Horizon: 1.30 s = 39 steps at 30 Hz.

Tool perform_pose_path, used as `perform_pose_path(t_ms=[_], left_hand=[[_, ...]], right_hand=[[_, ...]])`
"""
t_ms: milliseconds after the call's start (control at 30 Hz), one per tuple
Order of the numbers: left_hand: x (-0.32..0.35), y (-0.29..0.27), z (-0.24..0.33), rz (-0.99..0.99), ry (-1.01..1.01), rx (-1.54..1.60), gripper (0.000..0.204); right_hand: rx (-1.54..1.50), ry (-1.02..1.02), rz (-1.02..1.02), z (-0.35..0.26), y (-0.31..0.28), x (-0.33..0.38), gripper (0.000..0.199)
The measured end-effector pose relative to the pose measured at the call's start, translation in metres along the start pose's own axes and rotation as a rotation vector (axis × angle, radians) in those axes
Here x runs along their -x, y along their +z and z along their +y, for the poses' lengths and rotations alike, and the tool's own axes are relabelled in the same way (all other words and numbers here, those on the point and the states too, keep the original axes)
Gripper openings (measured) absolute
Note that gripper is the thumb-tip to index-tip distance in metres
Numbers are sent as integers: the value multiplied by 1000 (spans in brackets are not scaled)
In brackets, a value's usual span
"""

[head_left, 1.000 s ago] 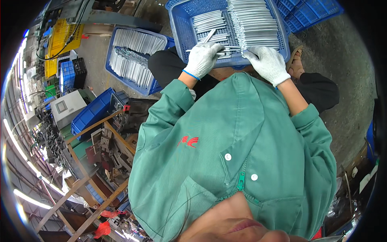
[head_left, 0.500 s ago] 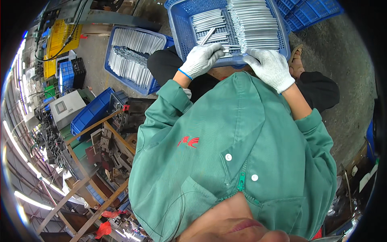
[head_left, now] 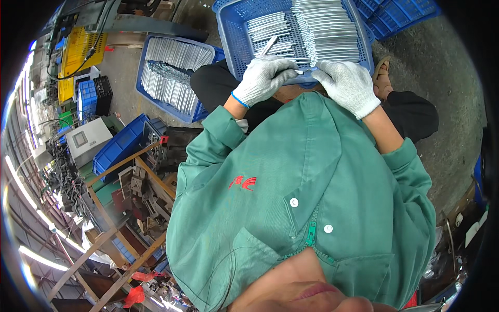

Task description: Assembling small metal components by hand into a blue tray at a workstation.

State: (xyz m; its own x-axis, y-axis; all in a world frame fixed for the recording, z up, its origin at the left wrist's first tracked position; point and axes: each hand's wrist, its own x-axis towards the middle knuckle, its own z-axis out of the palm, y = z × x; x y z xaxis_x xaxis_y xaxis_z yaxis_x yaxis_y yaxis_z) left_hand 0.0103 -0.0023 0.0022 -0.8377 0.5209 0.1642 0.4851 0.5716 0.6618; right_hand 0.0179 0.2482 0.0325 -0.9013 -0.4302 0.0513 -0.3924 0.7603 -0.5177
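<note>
My left hand, in a white knit glove, is closed at the near rim of a blue plastic basket. The pale end of a short silver metal rod shows at its fingertips. My right hand, gloved too, is curled at the same rim to the right, thumb toward the left hand. What its fingers hold, if anything, is hidden. Inside the basket, a long stack of silver metal rods fills the right side. Smaller rows of rods lie on the left, with one loose rod slanting across them.
A second blue basket full of similar rods stands on the floor at the left. Another blue crate is beyond the near basket's right corner. My legs flank the basket. Farther left are a wooden frame, a grey control box and crates.
My left hand has moved slightly right and nearer, and a rod end now shows at its fingertips. My right hand has shifted slightly left, so the hands are closer together.
</note>
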Motion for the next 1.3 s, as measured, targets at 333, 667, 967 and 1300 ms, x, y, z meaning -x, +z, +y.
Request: perform_pose_path(t_ms=[333, 667, 967, 1300], left_hand=[[-3, 6, 7, 207, 126, -248, 17], [-1, 11, 3, 247, 140, -246, 16], [1, 18, 1, 289, 128, -209, 18], [2, 48, -93, 71, -203, -135, 16]], right_hand=[[-109, 93, -84, -3, -6, -4, 35], [-130, 98, -132, -3, -9, -6, 33], [-175, 122, -226, 2, 0, -4, 36], [-114, 235, -69, 19, 21, 7, 37]])
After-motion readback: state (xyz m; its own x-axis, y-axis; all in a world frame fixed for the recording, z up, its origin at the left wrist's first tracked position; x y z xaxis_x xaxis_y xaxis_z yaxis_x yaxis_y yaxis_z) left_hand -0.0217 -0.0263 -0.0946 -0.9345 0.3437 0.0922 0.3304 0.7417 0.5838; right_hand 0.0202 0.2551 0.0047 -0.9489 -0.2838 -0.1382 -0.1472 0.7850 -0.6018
